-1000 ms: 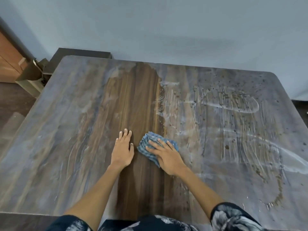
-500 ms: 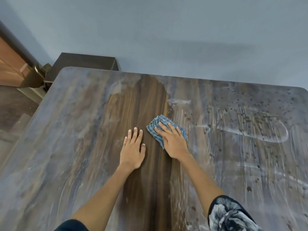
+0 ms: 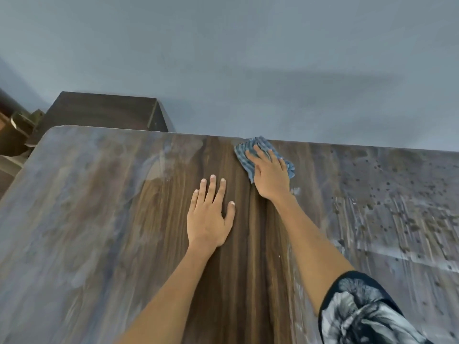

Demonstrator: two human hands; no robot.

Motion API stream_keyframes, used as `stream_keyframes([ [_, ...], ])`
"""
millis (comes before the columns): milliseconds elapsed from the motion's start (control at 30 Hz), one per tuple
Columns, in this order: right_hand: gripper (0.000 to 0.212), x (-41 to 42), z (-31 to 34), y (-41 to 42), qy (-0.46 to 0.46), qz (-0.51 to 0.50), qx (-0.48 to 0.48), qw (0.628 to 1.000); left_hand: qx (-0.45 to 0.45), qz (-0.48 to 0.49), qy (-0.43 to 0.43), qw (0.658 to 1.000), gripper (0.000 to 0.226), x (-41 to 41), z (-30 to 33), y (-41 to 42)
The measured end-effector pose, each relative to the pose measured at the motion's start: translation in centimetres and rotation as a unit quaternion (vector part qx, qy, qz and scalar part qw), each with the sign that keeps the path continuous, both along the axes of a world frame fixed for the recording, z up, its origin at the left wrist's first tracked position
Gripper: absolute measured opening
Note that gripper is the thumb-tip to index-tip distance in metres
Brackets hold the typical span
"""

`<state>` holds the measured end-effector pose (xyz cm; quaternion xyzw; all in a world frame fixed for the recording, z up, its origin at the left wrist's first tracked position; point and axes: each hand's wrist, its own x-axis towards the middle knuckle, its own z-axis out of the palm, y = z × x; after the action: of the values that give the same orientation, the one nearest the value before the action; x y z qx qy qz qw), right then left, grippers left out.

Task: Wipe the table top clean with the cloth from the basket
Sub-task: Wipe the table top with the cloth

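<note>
A wooden table top (image 3: 94, 219) fills the lower view. It carries a pale dusty film on the left and right, with a dark wiped strip down the middle. A blue striped cloth (image 3: 244, 157) lies folded at the table's far edge. My right hand (image 3: 269, 173) presses flat on the cloth, fingers spread over it. Just left and nearer, my left hand (image 3: 210, 214) rests palm down on the wiped strip, holding nothing. Dark specks and streaks cover the surface to the right of the cloth. No basket is in view.
A grey-blue wall (image 3: 248, 58) rises directly behind the table's far edge. A dark wooden cabinet (image 3: 106, 111) stands behind the far left corner. Brown furniture pieces (image 3: 15, 135) sit at the left edge of the view.
My right hand has pushed the cloth away from me, from mid-table to the far edge. My left hand has slid forward a little too, and the view has tilted up.
</note>
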<state>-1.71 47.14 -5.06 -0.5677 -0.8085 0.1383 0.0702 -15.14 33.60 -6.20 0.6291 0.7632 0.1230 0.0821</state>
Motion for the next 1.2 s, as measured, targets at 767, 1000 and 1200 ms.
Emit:
stream_keyframes([
  [767, 0.048, 2.8, 1.6, 3.7, -0.044, -0.021, -0.013, 0.999, 0.032, 0.027, -0.059, 0.997, 0.051, 0.1, 0.3, 0.0],
  [1000, 0.053, 2.9, 1.0, -8.2, -0.010, 0.160, -0.012, 0.987, 0.048, 0.028, -0.073, 0.996, 0.047, -0.1, 0.1, -0.1],
  [1200, 0.048, 8.8, 1.2, -5.1, -0.034, 0.008, -0.012, 0.999, 0.050, 0.031, -0.073, 0.996, 0.047, 0.1, 0.2, -0.1],
])
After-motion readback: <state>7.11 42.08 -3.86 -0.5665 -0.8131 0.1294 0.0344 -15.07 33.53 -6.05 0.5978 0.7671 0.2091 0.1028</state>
